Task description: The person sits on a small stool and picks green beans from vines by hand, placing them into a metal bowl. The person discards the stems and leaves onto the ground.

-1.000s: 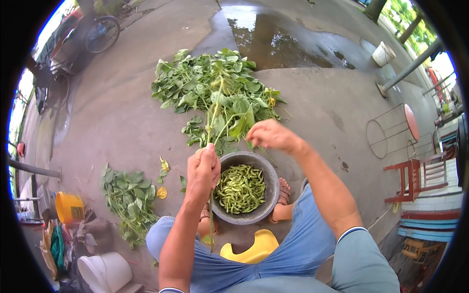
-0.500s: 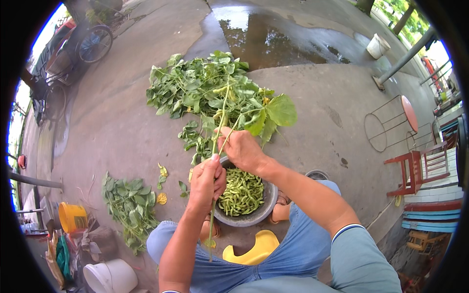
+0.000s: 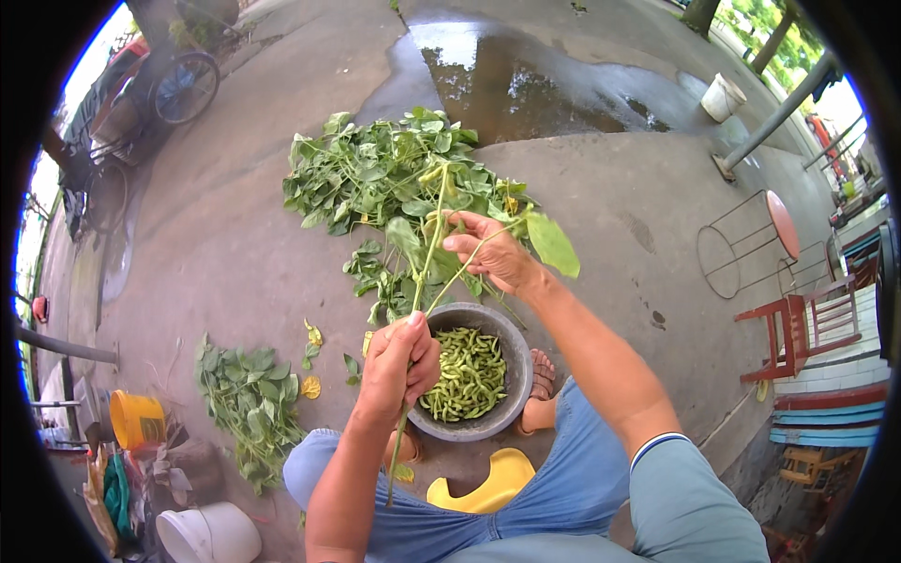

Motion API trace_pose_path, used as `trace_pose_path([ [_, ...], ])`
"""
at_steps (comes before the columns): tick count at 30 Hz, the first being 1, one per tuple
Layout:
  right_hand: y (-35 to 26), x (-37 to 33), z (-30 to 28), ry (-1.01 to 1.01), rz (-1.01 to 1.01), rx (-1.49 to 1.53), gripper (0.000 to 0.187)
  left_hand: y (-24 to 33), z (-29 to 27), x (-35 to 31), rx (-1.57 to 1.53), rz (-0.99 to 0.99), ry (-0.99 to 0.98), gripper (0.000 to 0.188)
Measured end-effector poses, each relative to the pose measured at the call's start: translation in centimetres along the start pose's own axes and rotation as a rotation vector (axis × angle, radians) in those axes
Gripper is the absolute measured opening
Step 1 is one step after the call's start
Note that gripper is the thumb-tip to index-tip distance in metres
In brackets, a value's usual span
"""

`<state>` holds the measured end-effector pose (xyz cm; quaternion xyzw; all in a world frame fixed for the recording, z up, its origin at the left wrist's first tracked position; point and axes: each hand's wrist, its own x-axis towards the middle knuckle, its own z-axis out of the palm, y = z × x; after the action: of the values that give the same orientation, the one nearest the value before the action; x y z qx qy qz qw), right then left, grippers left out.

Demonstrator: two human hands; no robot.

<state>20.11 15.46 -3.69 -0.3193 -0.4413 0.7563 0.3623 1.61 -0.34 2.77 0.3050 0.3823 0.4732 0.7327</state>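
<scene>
My left hand [image 3: 402,368] is closed round the lower stem of a soybean plant [image 3: 432,251], whose bare stalk end hangs down past my wrist. Farther up that plant, the fingers and thumb of my right hand [image 3: 497,255] are bent about a green pod beside the main stem. A side branch with a large leaf [image 3: 552,246] runs across the right hand. Beneath both hands stands a grey basin [image 3: 518,375] holding many green soybean pods [image 3: 465,373].
A leafy heap of soybean plants [image 3: 366,178] lies ahead, with a smaller pile [image 3: 246,399] to the left. Near my legs are a yellow plastic stool [image 3: 502,479], a white bucket [image 3: 211,535] and a yellow bucket [image 3: 138,419]. A puddle [image 3: 526,89] spreads farther off; a wire-framed stool [image 3: 782,225] stands right.
My right hand has moved up and right along the plant, and its fingers have spread more. The left hand keeps its hold, slightly lower. More of the basin now shows.
</scene>
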Motion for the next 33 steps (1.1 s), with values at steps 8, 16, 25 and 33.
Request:
trace_pose_path([
  [8,0.4,0.6,2.4,0.147,-0.328,-0.532,0.061,0.0,-0.3,-0.2,-0.129,-0.073,-0.04,0.041],
  [16,0.6,0.0,2.3,0.352,-0.548,-1.009,0.033,-1.1,-0.4,0.8,0.208,-0.2,0.075,0.033],
  [25,5.4,-1.5,3.5,0.137,-0.759,-1.555,0.021,-7.0,-4.4,5.4,0.779,0.117,0.332,0.041],
  [33,9.1,-0.5,3.2,0.164,-0.851,-2.726,0.016,-4.8,-4.3,5.5,1.085,0.052,0.433,0.047],
])
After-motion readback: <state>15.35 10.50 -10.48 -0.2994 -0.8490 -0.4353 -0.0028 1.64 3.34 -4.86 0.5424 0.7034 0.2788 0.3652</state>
